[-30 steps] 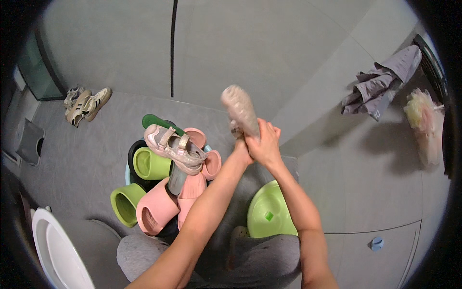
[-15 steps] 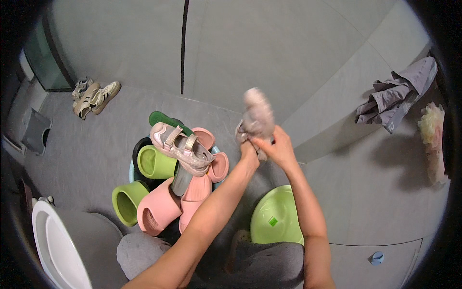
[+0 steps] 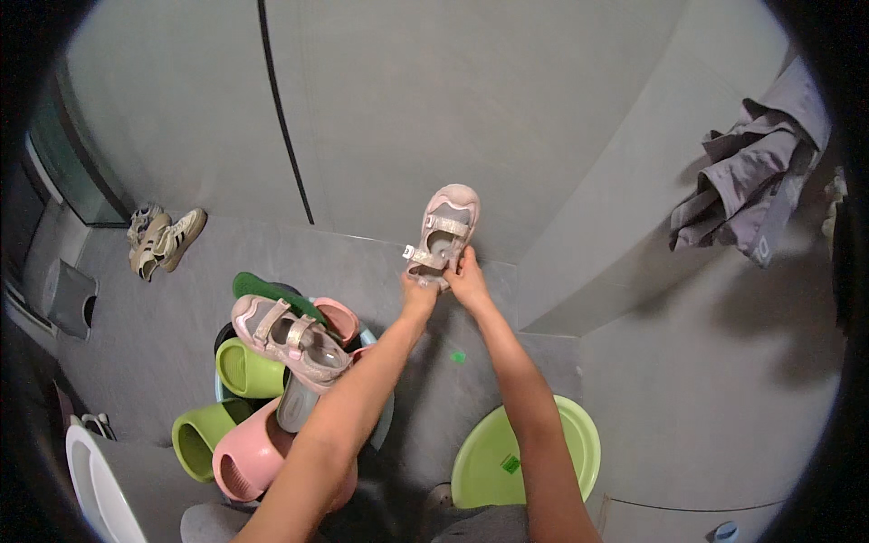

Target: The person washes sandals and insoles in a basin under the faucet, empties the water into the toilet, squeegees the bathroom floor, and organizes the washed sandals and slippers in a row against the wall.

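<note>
Both my hands are closed on a pale pink strapped shoe (image 3: pixel 453 201), held out in front of me above the floor. Its toe points away and its opening faces me. My left hand (image 3: pixel 419 294) grips the heel end from the left, fingers partly hidden beneath. On the right side of the heel, my right hand (image 3: pixel 467 279) pinches the edge near the strap. A matching pink shoe (image 3: pixel 258 319) lies on top of a pile to the left, among green slippers (image 3: pixel 249 369) and a pink slipper (image 3: pixel 253 457). My left forearm covers part of that pile.
A light green basin (image 3: pixel 575 434) stands near my right knee, partly behind my forearm. A small bright green piece (image 3: pixel 458 357) lies on the floor. Striped sneakers (image 3: pixel 176 240) and a grey stool (image 3: pixel 71 299) are at the far left. Grey cloth (image 3: pixel 756 172) hangs on the right.
The held shoe was blurred and turned with its opening hidden; now its opening and straps face me. Both hands have shifted toward its heel, and the whole view has moved slightly.
</note>
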Motion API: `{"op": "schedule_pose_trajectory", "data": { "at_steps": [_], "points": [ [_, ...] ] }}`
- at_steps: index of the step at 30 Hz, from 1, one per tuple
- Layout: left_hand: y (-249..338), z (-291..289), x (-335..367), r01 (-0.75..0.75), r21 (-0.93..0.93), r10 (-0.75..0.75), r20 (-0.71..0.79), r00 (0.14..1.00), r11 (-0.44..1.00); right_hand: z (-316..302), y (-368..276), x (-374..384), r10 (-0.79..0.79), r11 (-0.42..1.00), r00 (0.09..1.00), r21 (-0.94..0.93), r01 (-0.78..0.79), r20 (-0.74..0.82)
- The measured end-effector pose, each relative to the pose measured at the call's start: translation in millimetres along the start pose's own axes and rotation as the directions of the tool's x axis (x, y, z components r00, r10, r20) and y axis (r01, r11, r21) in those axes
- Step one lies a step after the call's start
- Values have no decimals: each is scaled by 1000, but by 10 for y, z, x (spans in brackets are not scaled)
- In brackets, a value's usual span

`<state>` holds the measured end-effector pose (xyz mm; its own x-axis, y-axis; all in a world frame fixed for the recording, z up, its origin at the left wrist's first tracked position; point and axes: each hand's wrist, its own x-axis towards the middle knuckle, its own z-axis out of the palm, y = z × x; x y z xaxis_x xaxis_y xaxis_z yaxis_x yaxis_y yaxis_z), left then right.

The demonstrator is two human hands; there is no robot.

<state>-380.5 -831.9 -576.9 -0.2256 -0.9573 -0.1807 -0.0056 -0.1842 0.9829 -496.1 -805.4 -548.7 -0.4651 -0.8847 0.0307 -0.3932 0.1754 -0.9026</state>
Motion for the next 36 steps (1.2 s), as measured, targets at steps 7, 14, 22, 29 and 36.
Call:
{"op": "schedule_pose_trajectory", "data": {
  "at_steps": [7,14,22,29,36],
  "points": [
    [5,-72,-5,62,616,-228,195,954,785,-93,1350,737,-134,991,983,-24,132,-123],
    [13,43,-110,26,660,-233,228,945,751,-84,1644,877,-122,986,977,-134,99,-175],
    [570,-132,-650,-282,671,4,383,924,686,-254,1048,334,-86,928,940,-371,-46,-331],
    [1367,-1283,-1174,-258,540,575,-577,581,802,266,-668,-236,-316,949,940,52,311,131],
    [741,-1244,-1731,-246,-348,-22,-616,787,905,1076,-1443,-889,-445,743,577,-77,665,685]
  ]
}}
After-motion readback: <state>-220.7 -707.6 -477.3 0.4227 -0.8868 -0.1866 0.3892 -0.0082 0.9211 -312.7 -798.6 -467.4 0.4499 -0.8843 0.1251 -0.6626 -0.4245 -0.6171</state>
